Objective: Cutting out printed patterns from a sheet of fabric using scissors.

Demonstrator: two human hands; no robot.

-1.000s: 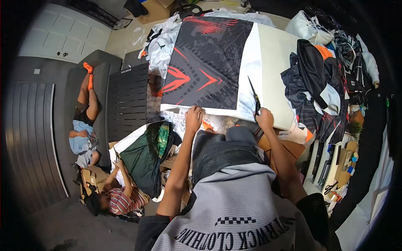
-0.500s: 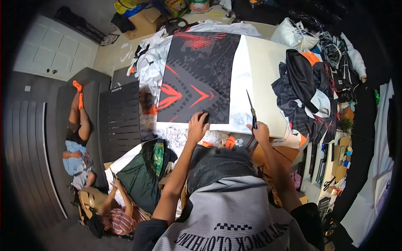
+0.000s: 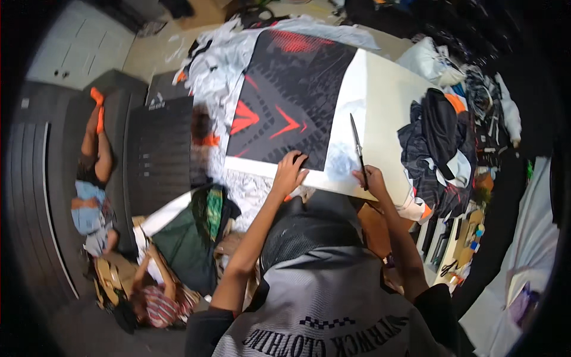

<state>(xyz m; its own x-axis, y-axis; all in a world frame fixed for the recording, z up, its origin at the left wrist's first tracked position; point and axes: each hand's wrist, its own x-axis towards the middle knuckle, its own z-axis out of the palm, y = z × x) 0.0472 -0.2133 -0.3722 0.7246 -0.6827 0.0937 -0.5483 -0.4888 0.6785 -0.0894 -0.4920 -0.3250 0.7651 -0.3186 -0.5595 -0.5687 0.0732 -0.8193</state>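
Note:
A dark grey printed fabric panel (image 3: 297, 89) with red arrow shapes and tyre-tread marks lies flat on the white table. At its near edge is my left hand (image 3: 290, 172), fingers bent and thumb apart, with a bit of the dark cloth between them. My right hand (image 3: 372, 180) grips a pair of scissors (image 3: 357, 140) by the handles at the table's near edge. The long blades point away from me, over a white strip (image 3: 347, 119) just right of the panel, and look closed together.
A heap of dark garments (image 3: 437, 146) sits on the table's right side. White crumpled fabric (image 3: 208, 89) lies along the left. At lower left a person (image 3: 160, 303) handles dark green cloth (image 3: 187, 250); another person (image 3: 92, 202) lies on a grey sofa (image 3: 116, 149).
My view has shifted and tilted slightly. The scissors remain in my right hand, its grip higher on the handles. My left hand stays at the panel's near edge, its fingers shifted a little.

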